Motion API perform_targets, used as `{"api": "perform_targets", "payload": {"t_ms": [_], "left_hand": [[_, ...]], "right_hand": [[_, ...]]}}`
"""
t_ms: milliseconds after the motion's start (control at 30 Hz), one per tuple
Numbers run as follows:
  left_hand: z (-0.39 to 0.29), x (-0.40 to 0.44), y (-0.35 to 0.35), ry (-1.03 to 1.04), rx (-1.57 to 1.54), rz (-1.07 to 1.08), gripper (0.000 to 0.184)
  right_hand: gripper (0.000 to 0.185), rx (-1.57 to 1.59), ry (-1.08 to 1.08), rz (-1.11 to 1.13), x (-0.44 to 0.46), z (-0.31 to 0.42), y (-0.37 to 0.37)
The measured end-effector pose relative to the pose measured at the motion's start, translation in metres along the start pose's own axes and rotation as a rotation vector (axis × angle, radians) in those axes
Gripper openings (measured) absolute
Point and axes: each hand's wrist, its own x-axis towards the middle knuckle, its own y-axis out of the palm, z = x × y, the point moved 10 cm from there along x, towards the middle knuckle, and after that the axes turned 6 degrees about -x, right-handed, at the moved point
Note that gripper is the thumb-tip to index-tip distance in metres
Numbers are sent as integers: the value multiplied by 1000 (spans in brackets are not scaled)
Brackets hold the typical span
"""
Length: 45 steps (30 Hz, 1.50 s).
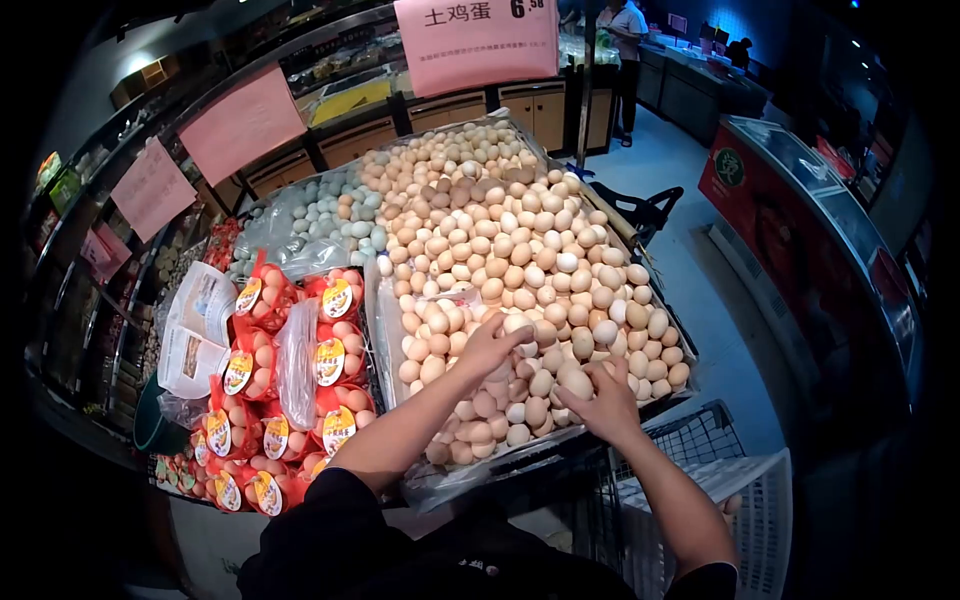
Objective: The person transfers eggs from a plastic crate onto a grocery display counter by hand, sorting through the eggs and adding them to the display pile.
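Note:
A wide display bed of loose eggs (470,245), cream to light brown, lies in front of me. My left hand (488,350) reaches into its near middle, with the fingers curled around a pale egg (516,323). A little to the right and nearer to me, my right hand (606,400) pinches another egg (576,383) between thumb and fingers. Other eggs lie close around both hands. How far each held egg is lifted off the pile is hard to tell.
Red net bags of eggs (262,360) with round labels stand at left, beside clear plastic bags (298,365). Bluish eggs (325,205) lie behind them. A pink price sign (478,45) hangs at the back. A white plastic crate (765,520) sits low right; a freezer (790,220) stands beyond.

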Motion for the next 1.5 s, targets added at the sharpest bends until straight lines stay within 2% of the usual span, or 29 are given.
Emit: {"api": "perform_targets", "payload": {"t_ms": [33,67,133,200,233,333,433,533,700,833,933,1000,1033,1100,1133,1200,1300,1400,1467,1500], "left_hand": [[18,27,-43,56,281,-102,60],[30,53,-76,112,560,-204,65],[9,54,-96,19,717,-269,69],[8,71,-102,-68,872,-243,68],[9,78,-99,-93,902,-196,66],[22,97,-92,-171,978,-98,68],[35,104,-90,-232,928,-113,71],[39,110,-89,-246,956,-153,69],[47,104,-89,-273,942,-255,70],[36,93,-83,-253,970,-277,75],[30,84,-79,-79,910,-379,74],[34,82,-71,65,919,-372,75],[17,71,-58,161,889,-370,72],[-16,53,-26,496,762,-386,62],[-40,40,-2,626,687,-347,58],[-86,9,74,633,362,-126,52],[-128,-60,224,612,65,438,44],[-113,-171,392,521,297,1120,49],[-44,-229,477,421,593,1344,63],[-1,-246,512,350,755,1381,67]], "right_hand": [[54,-146,-42,59,21,18,26],[53,-133,-144,47,40,32,50],[54,-371,-240,124,70,49,99],[54,-373,-206,223,90,57,134],[53,-440,-240,213,97,61,147],[54,-480,-169,258,108,59,160],[50,-481,-117,238,107,57,164],[50,-588,-135,93,99,60,158],[69,-604,-100,60,88,55,149],[76,-504,-127,92,75,53,139],[76,-333,-191,35,48,58,104],[64,-251,-291,-139,10,57,58],[60,-193,-296,-197,-16,50,31],[49,-112,-256,-353,-78,27,-34],[45,-57,-175,-396,-111,7,-65],[36,29,25,-543,-184,-46,-115],[31,-29,508,-695,-313,-155,-141],[28,119,968,-783,-455,-247,-120],[29,108,1122,-695,-513,-271,-101],[30,104,1194,-644,-537,-282,-90]]}}
